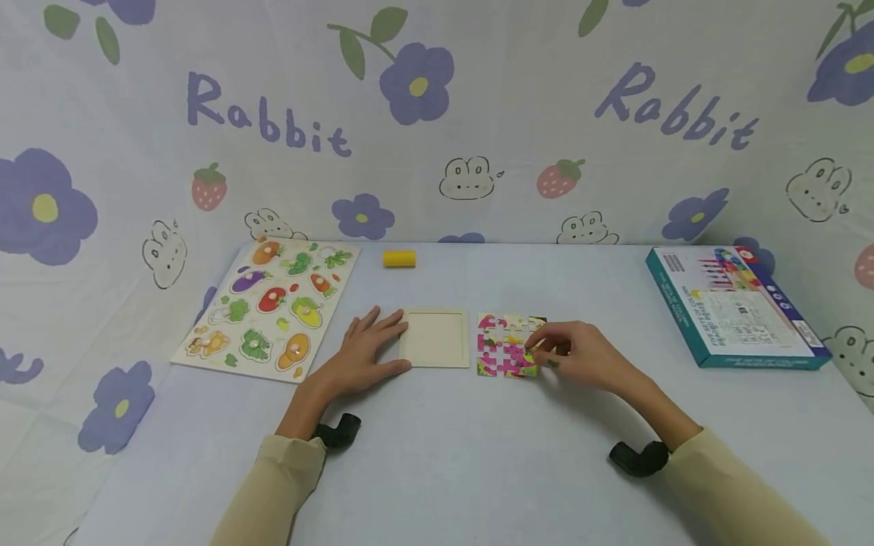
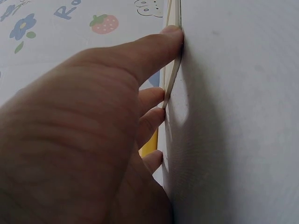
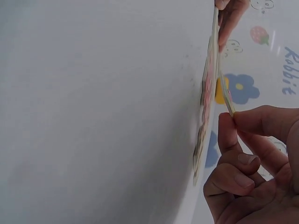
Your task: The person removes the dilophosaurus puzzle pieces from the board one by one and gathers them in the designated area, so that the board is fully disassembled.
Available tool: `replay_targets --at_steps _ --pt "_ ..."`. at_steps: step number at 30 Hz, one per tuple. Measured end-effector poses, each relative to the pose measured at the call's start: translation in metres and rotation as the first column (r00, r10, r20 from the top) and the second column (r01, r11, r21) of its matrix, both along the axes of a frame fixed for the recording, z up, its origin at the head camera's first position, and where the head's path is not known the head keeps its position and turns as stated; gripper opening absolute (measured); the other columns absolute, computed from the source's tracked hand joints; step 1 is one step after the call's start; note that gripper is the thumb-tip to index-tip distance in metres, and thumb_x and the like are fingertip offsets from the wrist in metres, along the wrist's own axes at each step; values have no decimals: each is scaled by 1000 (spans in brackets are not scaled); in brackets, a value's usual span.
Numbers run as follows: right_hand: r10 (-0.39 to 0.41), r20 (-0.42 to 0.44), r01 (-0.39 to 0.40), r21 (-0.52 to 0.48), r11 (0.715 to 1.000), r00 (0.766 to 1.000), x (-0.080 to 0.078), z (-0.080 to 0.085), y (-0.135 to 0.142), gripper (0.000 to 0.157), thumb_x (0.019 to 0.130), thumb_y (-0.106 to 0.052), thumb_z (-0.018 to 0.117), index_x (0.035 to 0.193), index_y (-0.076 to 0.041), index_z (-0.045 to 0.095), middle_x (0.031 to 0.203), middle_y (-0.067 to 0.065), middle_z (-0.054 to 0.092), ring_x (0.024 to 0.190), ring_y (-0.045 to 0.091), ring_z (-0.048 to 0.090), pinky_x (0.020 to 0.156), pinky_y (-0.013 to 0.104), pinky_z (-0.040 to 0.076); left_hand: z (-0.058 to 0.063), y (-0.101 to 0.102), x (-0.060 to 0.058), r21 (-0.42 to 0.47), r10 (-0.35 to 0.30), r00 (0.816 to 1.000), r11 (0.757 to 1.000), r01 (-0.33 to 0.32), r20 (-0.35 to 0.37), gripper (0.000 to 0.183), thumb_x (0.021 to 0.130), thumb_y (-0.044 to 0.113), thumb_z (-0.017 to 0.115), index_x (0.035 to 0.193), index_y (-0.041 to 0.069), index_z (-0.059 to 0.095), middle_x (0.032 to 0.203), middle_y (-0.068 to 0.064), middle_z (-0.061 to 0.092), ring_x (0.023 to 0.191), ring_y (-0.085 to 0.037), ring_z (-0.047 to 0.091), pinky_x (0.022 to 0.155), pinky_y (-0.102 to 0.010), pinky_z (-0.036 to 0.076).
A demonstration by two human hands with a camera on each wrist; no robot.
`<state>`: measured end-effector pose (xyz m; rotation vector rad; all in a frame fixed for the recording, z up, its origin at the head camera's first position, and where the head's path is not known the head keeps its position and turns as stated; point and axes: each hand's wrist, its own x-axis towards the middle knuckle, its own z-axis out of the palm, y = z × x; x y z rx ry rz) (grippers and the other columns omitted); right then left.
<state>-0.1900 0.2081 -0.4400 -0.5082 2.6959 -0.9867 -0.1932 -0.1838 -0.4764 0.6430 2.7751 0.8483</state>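
Note:
A square, pale wooden puzzle tray (image 1: pixel 437 340) with a raised rim lies in the middle of the table with nothing in it. My left hand (image 1: pixel 362 355) rests at its left side, fingers spread and fairly straight. The thumb touches the tray near its front left corner and the fingertips are at its left edge. To the right of the tray lies a pink, green and yellow jigsaw puzzle (image 1: pixel 497 347) of interlocking pieces. My right hand (image 1: pixel 580 353) is over its right side. In the right wrist view, thumb and index finger pinch a thin puzzle piece (image 3: pixel 227 95), held above the others.
A vegetable peg board (image 1: pixel 269 311) lies at the left. A yellow cylinder (image 1: pixel 399 259) is at the back, behind the tray. On the right lies a flat teal and white box (image 1: pixel 737 307). A printed curtain (image 1: pixel 505 114) rises behind the table.

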Motion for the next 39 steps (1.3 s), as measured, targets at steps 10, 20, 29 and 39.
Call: replay_targets --at_steps 10,20,29,39 --pt "-2 7 2 10 1000 1000 7 -2 21 19 95 -15 75 114 -14 77 96 3 75 84 17 61 69 24 51 1 0 1 -5 1 1000 1000 -1 10 73 101 41 70 162 11 44 177 -7 28 168 -41 5 133 -68 0" --pt "11 6 -11 18 1000 1000 5 -7 23 20 96 -15 74 116 -14 77 95 3 74 82 17 59 68 23 48 0 0 1 -1 -4 1000 1000 4 3 73 100 41 71 161 10 45 177 -8 29 168 -42 6 133 -69 0" --pt "19 21 -20 21 1000 1000 5 -7 22 22 97 -15 74 118 -13 77 95 3 72 82 18 57 67 23 45 0 0 0 -11 -2 1000 1000 2 2 73 100 40 70 161 10 45 177 -8 28 168 -41 5 133 -68 0" --pt "21 11 -21 39 999 1000 5 -7 21 22 98 -15 73 120 -13 77 94 3 71 82 17 56 66 23 44 0 1 0 -17 -1 1000 1000 1 0 72 101 41 70 161 11 45 177 -7 28 168 -41 6 133 -68 1"
